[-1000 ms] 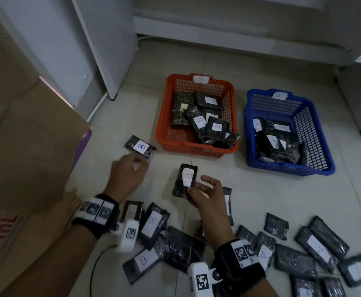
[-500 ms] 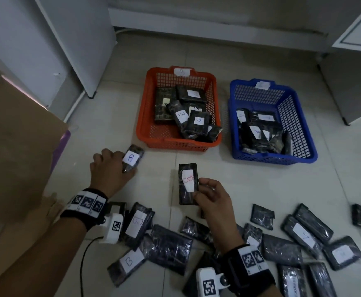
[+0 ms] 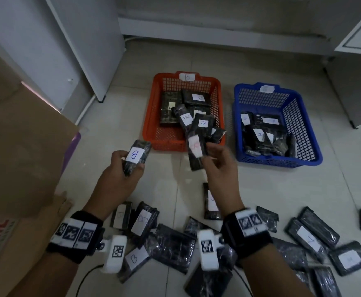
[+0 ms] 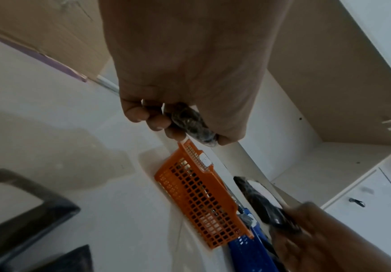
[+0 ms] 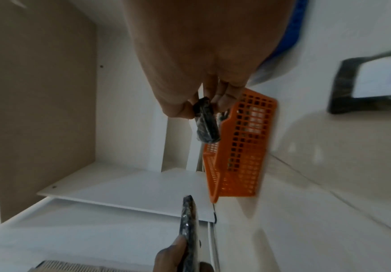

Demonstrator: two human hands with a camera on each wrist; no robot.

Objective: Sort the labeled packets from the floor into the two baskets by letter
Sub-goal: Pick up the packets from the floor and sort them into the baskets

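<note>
From above, the left hand [image 3: 119, 179] grips a black plastic-wrapped packet with a white label marked B [image 3: 137, 157], raised from the floor since a moment ago, while the right hand [image 3: 219, 168] pinches a second black packet with a smeared reddish label [image 3: 195, 151] I can't read, now carried up to the near rim of the orange plastic basket tagged B [image 3: 164, 138]; the blue plastic basket [image 3: 304, 129] beside it has an illegible tag. The left wrist view shows only that packet's end between curled fingers [image 4: 157, 123]. The right wrist view shows the other packet edge-on, label hidden.
</note>
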